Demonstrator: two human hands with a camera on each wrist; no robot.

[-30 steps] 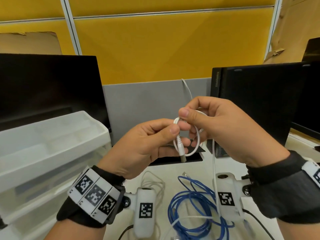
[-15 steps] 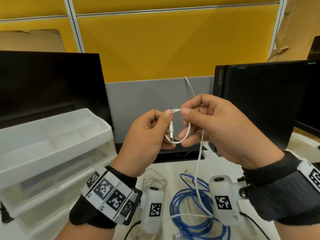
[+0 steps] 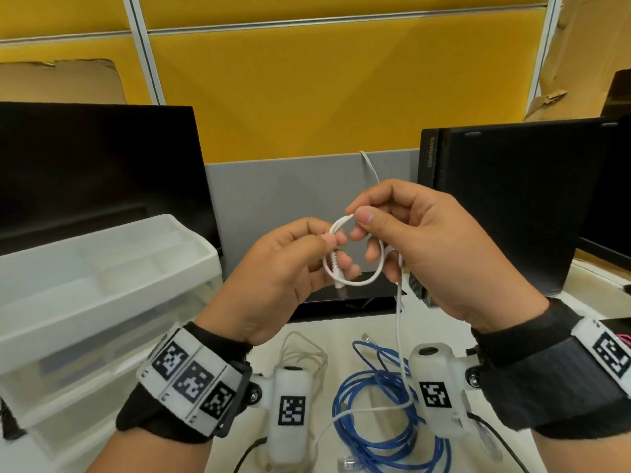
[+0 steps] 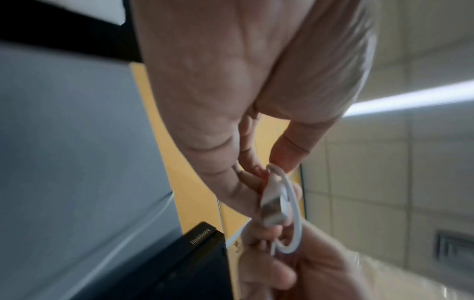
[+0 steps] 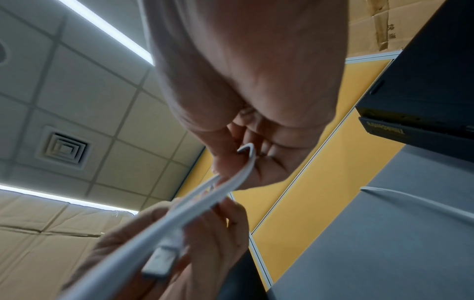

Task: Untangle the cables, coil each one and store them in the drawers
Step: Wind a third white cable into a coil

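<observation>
Both hands hold a thin white cable (image 3: 375,276) in mid-air above the desk, bent into a small loop. My left hand (image 3: 317,247) pinches the loop just above the metal USB plug (image 3: 341,292), which points down. My right hand (image 3: 362,221) pinches the top of the loop between thumb and forefinger. The rest of the white cable (image 3: 398,336) hangs down to the desk. The left wrist view shows the plug (image 4: 271,211) and the loop (image 4: 295,213) between the two hands; the right wrist view shows the plug (image 5: 160,261) and the cable (image 5: 205,194).
A translucent plastic drawer unit (image 3: 102,285) stands at the left. On the desk lie a coiled blue network cable (image 3: 375,421) and a thin off-white cable (image 3: 307,349). A black monitor (image 3: 95,172) stands behind the drawers and a black computer case (image 3: 505,199) at the right.
The loop has grown wider between the hands. The plug now hangs lower from my left fingers, and my right hand has shifted its pinch to the loop's top.
</observation>
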